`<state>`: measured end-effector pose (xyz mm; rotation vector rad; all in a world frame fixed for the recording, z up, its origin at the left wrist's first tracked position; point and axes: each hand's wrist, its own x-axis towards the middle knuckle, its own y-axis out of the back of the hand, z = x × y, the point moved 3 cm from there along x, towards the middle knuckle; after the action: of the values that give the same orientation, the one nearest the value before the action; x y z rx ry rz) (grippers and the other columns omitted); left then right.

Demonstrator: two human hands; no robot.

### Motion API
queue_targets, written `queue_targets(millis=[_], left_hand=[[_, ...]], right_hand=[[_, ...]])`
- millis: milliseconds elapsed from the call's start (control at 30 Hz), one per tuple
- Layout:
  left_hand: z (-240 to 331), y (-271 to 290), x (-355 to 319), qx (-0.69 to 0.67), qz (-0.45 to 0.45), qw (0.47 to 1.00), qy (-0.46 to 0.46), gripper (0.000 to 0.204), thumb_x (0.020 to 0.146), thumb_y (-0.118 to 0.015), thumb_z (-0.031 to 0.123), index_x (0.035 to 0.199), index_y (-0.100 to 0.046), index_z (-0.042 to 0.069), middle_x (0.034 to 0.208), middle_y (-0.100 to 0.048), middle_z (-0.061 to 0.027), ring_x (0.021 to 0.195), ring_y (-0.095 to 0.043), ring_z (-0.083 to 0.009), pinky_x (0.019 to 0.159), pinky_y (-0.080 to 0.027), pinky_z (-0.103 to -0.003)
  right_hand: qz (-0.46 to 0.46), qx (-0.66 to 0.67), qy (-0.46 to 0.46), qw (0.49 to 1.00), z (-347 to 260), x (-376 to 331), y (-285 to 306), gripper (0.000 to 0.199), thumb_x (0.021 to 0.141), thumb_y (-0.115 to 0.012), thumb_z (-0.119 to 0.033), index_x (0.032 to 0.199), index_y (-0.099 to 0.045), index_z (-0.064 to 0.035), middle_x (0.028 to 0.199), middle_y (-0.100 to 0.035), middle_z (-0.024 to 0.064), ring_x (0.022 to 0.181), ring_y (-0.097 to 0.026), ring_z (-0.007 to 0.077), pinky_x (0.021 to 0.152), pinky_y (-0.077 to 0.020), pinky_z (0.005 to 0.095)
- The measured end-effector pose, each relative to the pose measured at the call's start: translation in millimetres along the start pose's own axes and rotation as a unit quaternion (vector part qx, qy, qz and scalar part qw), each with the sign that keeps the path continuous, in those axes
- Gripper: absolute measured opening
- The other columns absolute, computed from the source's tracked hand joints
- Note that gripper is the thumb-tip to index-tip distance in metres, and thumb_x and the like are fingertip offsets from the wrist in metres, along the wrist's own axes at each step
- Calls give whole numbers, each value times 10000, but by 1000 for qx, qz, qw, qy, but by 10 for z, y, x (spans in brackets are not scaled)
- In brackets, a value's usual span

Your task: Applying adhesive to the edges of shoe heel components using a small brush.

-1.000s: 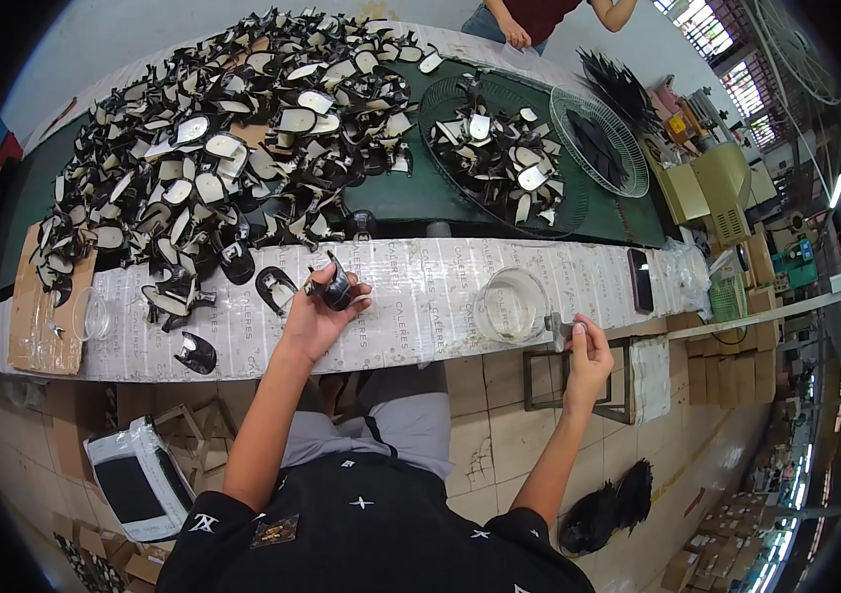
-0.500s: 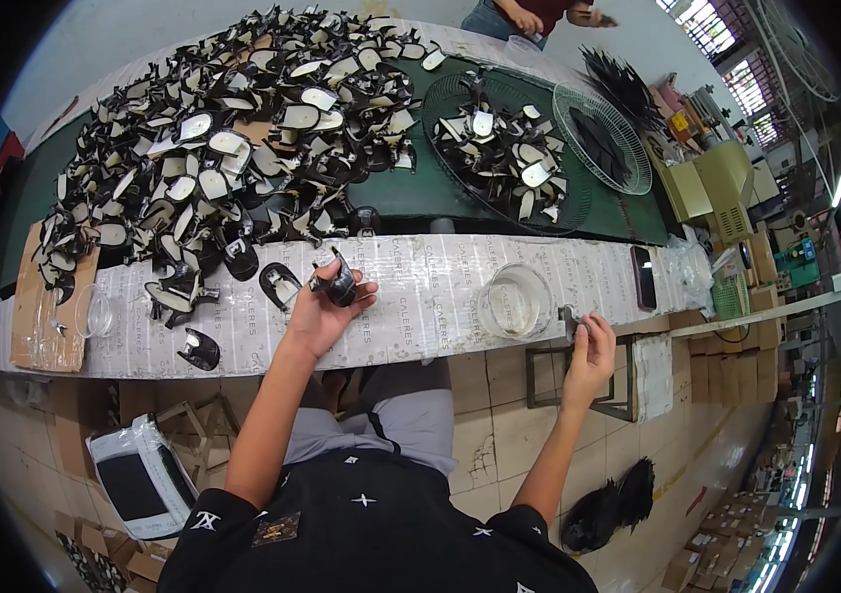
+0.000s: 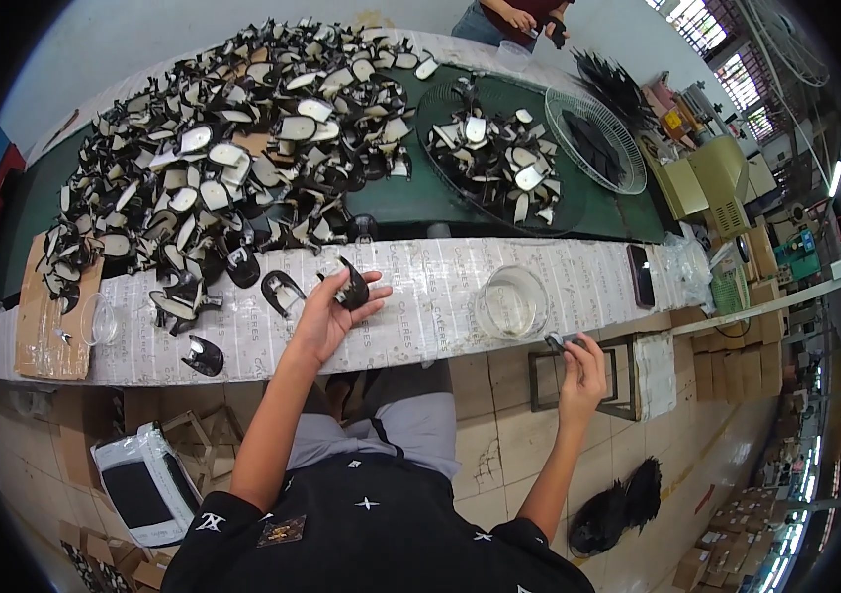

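Black shoe piece (image 3: 352, 288) in left hand (image 3: 326, 318) (right hand (image 3: 581, 362) apart).

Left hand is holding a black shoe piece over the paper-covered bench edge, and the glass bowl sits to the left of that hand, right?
Not quite. The head view shows the left hand holding the black shoe piece over the paper-covered bench edge, but the glass bowl sits to its right, near the right hand.

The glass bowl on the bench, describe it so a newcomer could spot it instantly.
Follow the long paper-covered bench strip toward the person's right. The glass bowl sits alone there, just above the right hand. It is round and clear, unlike the black-and-white pieces piled around.
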<state>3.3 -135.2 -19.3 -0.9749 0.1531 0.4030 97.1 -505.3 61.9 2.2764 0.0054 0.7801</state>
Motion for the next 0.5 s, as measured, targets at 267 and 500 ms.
queue_targets(millis=[267,500], left_hand=[[-72,46,-69,-11,-75,997,-23,411,929,-393,68,1306,-288,-57,1328,-481,-264,1119,-573,-459,902,-570,-420],[-126,102,-97,-12,-71,996,-61,287,1021,-446,197,1181,-453,-41,1235,-568,-226,1071,-630,-348,867,-579,-314]], right_hand=[[163,181,-48,969,-242,90,196,148,929,-571,3,1069,-611,33,1222,-536,103,982,-569,160,814,-499,272],[39,31,46,998,-615,383,-17,151,865,-632,23,1015,-640,15,1110,-594,155,967,-601,278,835,-498,349]])
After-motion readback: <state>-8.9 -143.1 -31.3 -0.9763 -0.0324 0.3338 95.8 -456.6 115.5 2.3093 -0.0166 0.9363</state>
